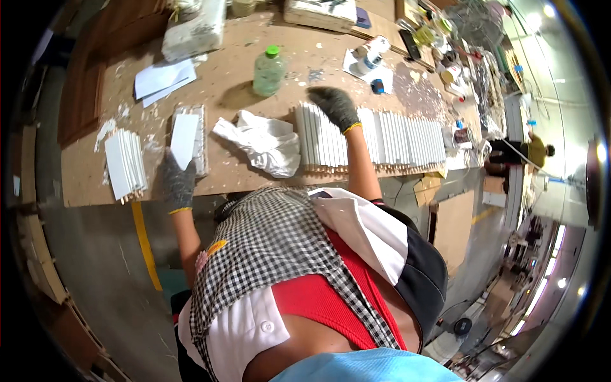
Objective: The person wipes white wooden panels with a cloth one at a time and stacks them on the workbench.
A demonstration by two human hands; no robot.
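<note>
Both my hands wear dark grey knitted gloves with yellow cuffs. At the table's front left, my left hand [179, 181] is closed on the near end of a flat white piece [184, 135]. That piece lies over a narrow, paint-stained block [202, 143]. My right hand [335, 107] stretches across a long row of white slats [400, 137], its fingers extended at their far left edge. The slats stand side by side, with bare wood-coloured ends showing. A smaller stack of white slats [125, 163] lies left of my left hand.
A crumpled white cloth [267, 143] lies between my hands. Beyond it stands a green-capped bottle [270, 71]. White paper sheets [164, 81] lie far left, with a paint-smeared white block [194, 30] behind. Jars and tools crowd the right end. Another person [540, 151] stands far right.
</note>
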